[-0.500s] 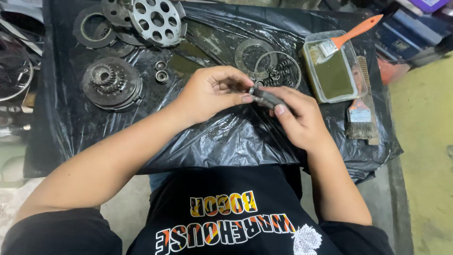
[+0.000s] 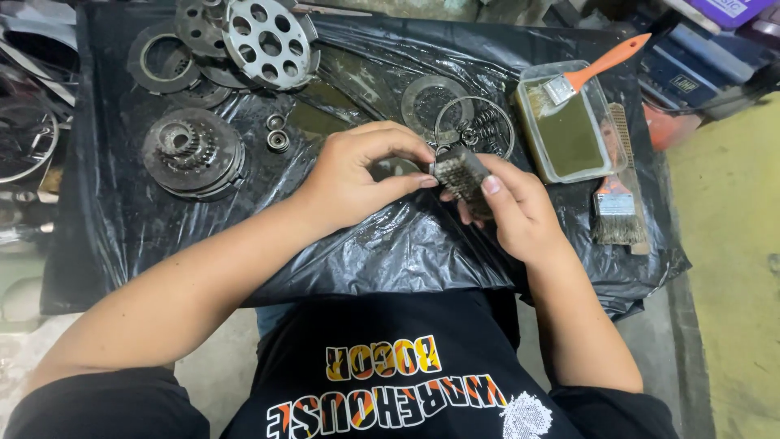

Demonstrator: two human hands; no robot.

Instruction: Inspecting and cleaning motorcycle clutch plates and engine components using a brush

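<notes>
Hands grip a wire brush: left hand (image 2: 353,175), right hand (image 2: 512,207), wire brush (image 2: 459,175), above bare black sheet (image 2: 406,244).

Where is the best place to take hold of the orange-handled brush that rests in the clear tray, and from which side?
Take the orange-handled brush by its handle, coming from the upper right. The handle sticks out past the rim of the clear tray and is bare, while the bristle end lies down in the murky liquid. A grip there probably keeps the fingers clean.
</notes>
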